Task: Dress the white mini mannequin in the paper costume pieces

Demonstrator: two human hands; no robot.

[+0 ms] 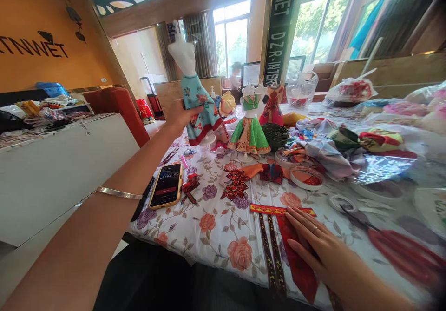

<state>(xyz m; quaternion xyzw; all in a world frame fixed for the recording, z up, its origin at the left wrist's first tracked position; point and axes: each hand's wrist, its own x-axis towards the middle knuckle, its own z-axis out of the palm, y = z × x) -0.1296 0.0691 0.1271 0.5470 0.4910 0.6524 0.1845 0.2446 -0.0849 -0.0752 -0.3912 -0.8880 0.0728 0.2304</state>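
As hands [188,115] [315,243] touch cloth [301,271], bags [308,85] (clear) contain red.

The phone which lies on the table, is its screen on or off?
On. The phone shows light digits on its dark screen, and a red bar below them.

a white doll body [183,56] leans a bit to the left, left of the top middle of the frame. it wears a light blue skirt [195,98] with flowers and a dark red edge. at the lower right, a red and yellow band [261,208] lies flat on the table [218,236]. a long red cloth [300,274] and two thin dark strips [266,250] run down from it.
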